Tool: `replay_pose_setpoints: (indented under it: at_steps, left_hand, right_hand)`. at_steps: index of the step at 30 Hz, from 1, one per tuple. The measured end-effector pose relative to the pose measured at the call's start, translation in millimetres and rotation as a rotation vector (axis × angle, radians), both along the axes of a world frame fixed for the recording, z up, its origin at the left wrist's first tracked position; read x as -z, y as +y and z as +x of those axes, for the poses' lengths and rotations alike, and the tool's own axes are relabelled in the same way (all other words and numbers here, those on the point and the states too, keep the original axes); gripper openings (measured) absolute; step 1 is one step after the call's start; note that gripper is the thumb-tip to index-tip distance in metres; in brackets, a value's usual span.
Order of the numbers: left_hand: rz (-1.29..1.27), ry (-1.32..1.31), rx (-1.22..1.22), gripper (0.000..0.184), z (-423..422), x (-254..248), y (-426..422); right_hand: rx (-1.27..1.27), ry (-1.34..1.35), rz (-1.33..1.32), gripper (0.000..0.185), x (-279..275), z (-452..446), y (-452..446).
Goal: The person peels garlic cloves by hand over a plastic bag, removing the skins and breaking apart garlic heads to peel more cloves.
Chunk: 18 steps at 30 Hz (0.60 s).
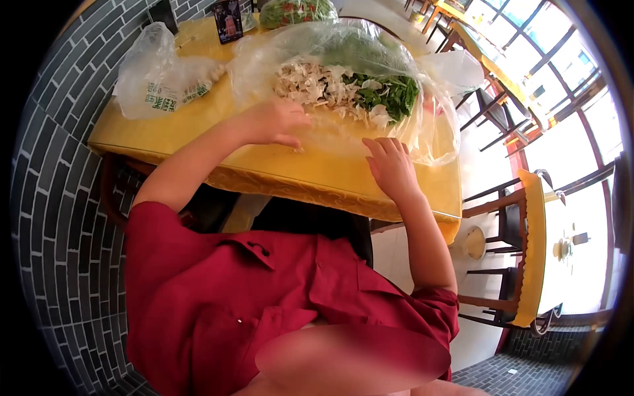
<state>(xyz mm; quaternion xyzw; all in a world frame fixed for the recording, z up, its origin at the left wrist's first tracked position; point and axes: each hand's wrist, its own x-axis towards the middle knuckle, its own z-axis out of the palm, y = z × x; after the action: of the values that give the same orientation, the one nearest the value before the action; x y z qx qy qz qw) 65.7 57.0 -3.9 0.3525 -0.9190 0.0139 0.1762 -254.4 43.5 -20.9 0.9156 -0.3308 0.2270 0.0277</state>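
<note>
A large clear plastic bag (370, 43) lies spread on the table. On it is a heap of pale, papery scraps (307, 84), with dark green leaves (399, 96) to the right. My left hand (274, 122) hovers at the heap's near left edge, thumb apart from the fingers and nothing clearly held. Over by the front right, my right hand (391, 165) has its fingers stretched out near the bag's near edge. Whether its fingertips touch the plastic I cannot tell.
A yellow-covered table (158, 135) carries a white bag with green print (155, 82), an upright phone-like dark object (228, 21) and a bag of green vegetables (297, 12). A brick wall (49, 171) borders the left. Another table (531, 251) with chairs and a bucket (473, 243) stand to the right.
</note>
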Motion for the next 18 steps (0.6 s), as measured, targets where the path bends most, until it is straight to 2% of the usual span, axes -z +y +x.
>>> replay_pose_setpoints:
  at_steps: [2,5,8,18]
  left_hand:
    - [-0.135,0.081,0.044,0.027,1,-9,10]
    - [0.028,0.109,-0.022,0.024,0,-2,31]
    - [0.09,0.071,-0.058,0.023,-17,3,45]
    - [-0.068,-0.042,-0.031,0.009,-29,21,30]
  right_hand:
    - [-0.019,0.078,0.016,0.034,-6,5,-7]
    - [-0.096,0.009,0.188,0.033,-15,11,-10]
    - [-0.144,0.023,0.307,0.034,-14,13,-16]
    - [-0.273,0.098,0.4,0.023,-22,16,-33]
